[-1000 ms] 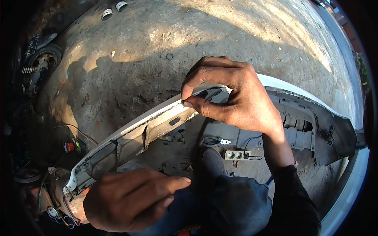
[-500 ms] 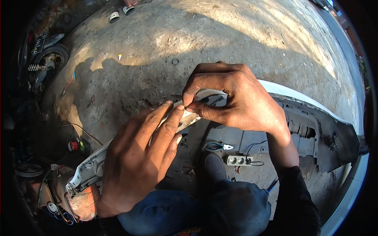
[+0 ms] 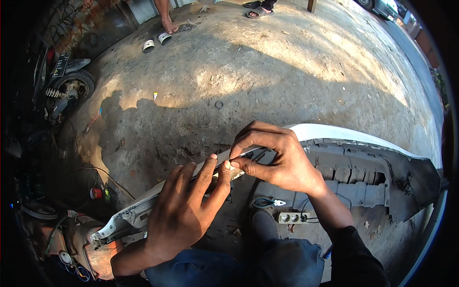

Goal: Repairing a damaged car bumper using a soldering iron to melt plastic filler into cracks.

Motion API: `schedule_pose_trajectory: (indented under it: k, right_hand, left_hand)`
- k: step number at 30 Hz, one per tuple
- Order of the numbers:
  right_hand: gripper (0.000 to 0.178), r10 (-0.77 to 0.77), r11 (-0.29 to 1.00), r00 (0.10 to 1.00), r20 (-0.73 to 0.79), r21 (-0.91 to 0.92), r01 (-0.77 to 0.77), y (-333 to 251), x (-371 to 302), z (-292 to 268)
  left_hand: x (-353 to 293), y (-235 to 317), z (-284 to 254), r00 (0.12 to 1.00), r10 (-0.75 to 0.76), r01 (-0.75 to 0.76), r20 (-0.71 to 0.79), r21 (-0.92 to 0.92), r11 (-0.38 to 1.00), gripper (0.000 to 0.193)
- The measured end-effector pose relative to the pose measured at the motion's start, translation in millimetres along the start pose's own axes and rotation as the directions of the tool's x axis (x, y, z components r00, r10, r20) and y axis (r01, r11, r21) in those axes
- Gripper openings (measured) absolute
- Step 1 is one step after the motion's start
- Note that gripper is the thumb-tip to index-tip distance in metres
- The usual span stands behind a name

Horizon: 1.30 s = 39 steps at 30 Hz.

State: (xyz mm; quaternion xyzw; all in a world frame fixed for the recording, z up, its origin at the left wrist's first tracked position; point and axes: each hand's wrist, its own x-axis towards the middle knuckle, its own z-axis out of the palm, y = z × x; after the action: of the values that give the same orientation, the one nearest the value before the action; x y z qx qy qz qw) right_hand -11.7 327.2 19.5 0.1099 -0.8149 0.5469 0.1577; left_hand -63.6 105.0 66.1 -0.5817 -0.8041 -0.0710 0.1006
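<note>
A long white car bumper (image 3: 330, 131) with a dark underside spans the view in front of me, its left end tilting toward me. On its middle lies my left hand (image 3: 179, 210), fingers stretched out and spread, the index and middle tips at the bumper's edge. My right hand (image 3: 282, 160) arches over the same spot, thumb and index fingertip pinched together beside the left fingertips. Whatever sits in that pinch is too small and covered to name. Part of the bumper's middle is hidden by both hands.
Pliers (image 3: 278, 203) and a white power strip (image 3: 289, 218) lie near my shoe (image 3: 266, 226). A motorcycle wheel (image 3: 72, 90) stands far left. White slippers (image 3: 148, 46) and other people's feet (image 3: 169, 26) are at the back. A red can (image 3: 95, 193) is at left.
The view has tilted up, so both hands and the bumper appear lower and people's feet show at the back. My left fingers are more spread; the right pinch stays at the bumper's edge.
</note>
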Motion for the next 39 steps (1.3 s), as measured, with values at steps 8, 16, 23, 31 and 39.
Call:
schedule_pose_trajectory:
  k: [8,16,23,31,39]
  right_hand:
    - [0.018,-0.114,0.985,0.986,-0.122,-0.146,0.096,4,-13,12]
    - [0.02,-0.342,0.851,0.935,-0.093,-0.454,0.266,11,-21,13]
    - [0.02,-0.366,0.857,0.921,-0.135,-0.434,0.277,13,-11,11]
    - [0.024,-0.017,0.999,0.967,-0.255,-0.033,0.009,9,-25,19]
    - [0.026,0.076,0.997,0.953,-0.294,0.049,-0.064,6,-22,26]
  left_hand:
    - [-4,0,-1,0.998,0.056,-0.061,0.038,0.124,0.99,0.042]
    - [-4,0,2,0.996,0.071,-0.077,0.052,0.111,0.991,0.042]
    - [3,-3,2,0.999,0.024,-0.024,-0.021,0.006,1.0,0.04]
    - [0,-2,2,1.0,0.019,-0.019,-0.017,0.02,1.0,0.041]
    - [2,-2,3,1.0,-0.002,0.002,-0.026,0.005,1.0,0.043]
